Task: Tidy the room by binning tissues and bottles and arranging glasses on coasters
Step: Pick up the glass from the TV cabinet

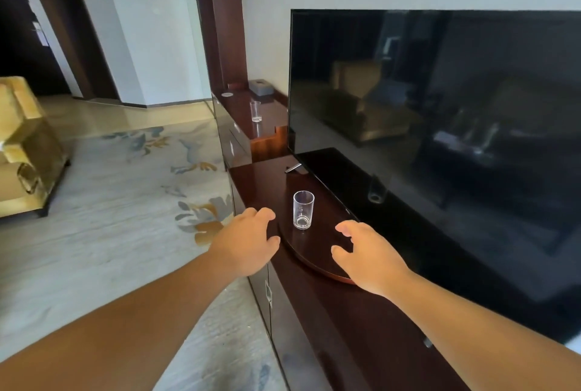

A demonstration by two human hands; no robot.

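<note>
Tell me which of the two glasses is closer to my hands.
The glass in front of the TV, standing between the left hand and right hand. The other glass stands far off along the cabinet, near the grey box.

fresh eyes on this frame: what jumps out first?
The big dark TV fills the right side, standing on a dark wood cabinet. In front of it a clear glass stands upright on the cabinet top, with the left hand and the right hand hovering open on either side, neither touching it. Further back along the cabinet stands a second glass, with a white coaster beyond it.
</note>
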